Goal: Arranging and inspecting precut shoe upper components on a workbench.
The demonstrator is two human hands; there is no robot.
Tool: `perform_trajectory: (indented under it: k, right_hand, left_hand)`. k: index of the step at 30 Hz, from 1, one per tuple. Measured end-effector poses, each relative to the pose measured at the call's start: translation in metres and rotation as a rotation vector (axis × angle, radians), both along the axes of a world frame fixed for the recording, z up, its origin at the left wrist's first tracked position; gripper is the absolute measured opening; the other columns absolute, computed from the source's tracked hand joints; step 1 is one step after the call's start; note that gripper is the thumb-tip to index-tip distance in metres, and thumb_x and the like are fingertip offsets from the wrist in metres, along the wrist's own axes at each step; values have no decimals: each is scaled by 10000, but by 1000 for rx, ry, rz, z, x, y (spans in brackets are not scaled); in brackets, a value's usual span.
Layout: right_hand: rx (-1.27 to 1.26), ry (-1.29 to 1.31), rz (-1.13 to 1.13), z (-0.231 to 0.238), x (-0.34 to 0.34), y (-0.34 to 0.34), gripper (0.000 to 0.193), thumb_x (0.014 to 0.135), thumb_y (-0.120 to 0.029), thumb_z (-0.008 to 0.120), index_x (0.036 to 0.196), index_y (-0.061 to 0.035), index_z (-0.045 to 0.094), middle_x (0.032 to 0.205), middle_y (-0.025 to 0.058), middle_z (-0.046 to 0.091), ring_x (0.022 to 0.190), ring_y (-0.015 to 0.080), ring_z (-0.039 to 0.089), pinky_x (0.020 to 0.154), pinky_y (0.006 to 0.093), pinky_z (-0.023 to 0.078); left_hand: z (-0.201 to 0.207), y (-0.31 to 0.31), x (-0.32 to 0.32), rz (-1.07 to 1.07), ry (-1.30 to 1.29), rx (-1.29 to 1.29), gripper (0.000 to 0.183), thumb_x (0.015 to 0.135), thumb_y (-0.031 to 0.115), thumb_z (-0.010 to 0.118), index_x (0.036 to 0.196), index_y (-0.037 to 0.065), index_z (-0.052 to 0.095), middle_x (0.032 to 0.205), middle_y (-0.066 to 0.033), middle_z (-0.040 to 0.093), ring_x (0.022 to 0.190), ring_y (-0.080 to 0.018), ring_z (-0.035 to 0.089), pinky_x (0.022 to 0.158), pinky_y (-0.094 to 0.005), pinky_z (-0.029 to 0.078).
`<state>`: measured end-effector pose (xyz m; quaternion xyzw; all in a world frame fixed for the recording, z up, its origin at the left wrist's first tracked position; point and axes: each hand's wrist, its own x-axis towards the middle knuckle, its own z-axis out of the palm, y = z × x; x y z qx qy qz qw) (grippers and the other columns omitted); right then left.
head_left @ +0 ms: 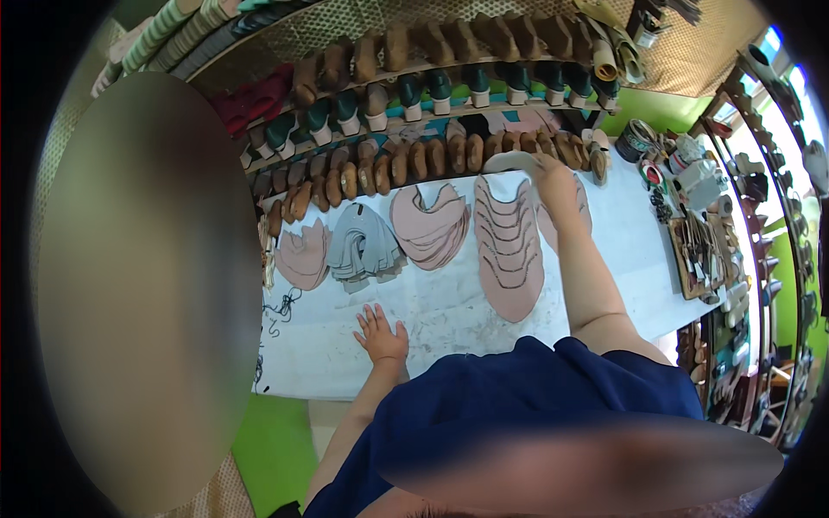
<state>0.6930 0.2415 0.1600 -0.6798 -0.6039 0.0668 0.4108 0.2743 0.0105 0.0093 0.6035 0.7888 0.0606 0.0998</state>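
Note:
My right hand (pixel 555 183) reaches to the far side of the white table, its fingers closed on a pale curved shoe piece (pixel 509 161). Just below it lies a column of overlapping pink shoe-upper pieces (pixel 511 289) with curved cut-outs. A second group of pink pieces (pixel 580 216) is partly hidden by my right forearm. My left hand (pixel 382 338) rests flat on the table near the front, fingers spread and holding nothing. Beyond it sit a fanned stack of grey pieces (pixel 358 242), a pink stack (pixel 429 233) and another pink stack (pixel 302 259).
Rows of brown shoe lasts (pixel 380 175) line the table's back edge, with shelves of green lasts (pixel 440 85) above. A tool tray (pixel 691 259) and cans (pixel 637 138) stand at the right. Black cords (pixel 281 306) lie at the left edge. A large blurred area covers the left.

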Motion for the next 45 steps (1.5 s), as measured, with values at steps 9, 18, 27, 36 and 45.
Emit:
perform_trajectory:
  k: [9,18,27,36,45]
  right_hand:
    - [-115,-422,129,-108,106,-95,324,880,-51,539,1141,-111,723,1199,132,697,1115,326,655,967,428,518]
    - [-227,-412,248,-166,109,-192,362,862,-84,575,1198,-130,703,1333,98,644,1274,300,567,1127,436,404]
    - [-107,-344,180,-153,86,-180,247,885,-255,658,1051,-88,732,1146,94,703,1152,311,612,1095,454,419]
    - [-153,-292,450,-133,-52,-95,213,876,-202,614,986,-49,714,1115,109,701,1091,305,622,1064,499,405]
    - [-87,-288,762,-145,-215,-24,493,870,-223,639,1317,-19,605,1390,171,586,1322,328,517,1144,437,357]
  left_hand:
    - [4,-1,3,3,10,-13,767,908,403,566,1566,113,300,1660,-140,205,1531,-390,129,1186,-641,66]
    - [-4,-2,0,-3,32,-1,764,911,408,559,1565,109,301,1659,-141,207,1529,-391,142,1183,-645,75]
    - [0,-2,2,10,24,-26,767,912,416,552,1567,110,295,1658,-145,209,1529,-391,138,1184,-644,70]
    - [3,0,1,9,-3,-26,776,904,393,573,1572,119,289,1662,-141,195,1534,-381,123,1185,-640,59]
    - [2,-2,-1,9,-2,-41,788,903,400,569,1577,114,274,1664,-143,188,1535,-388,117,1188,-639,40]
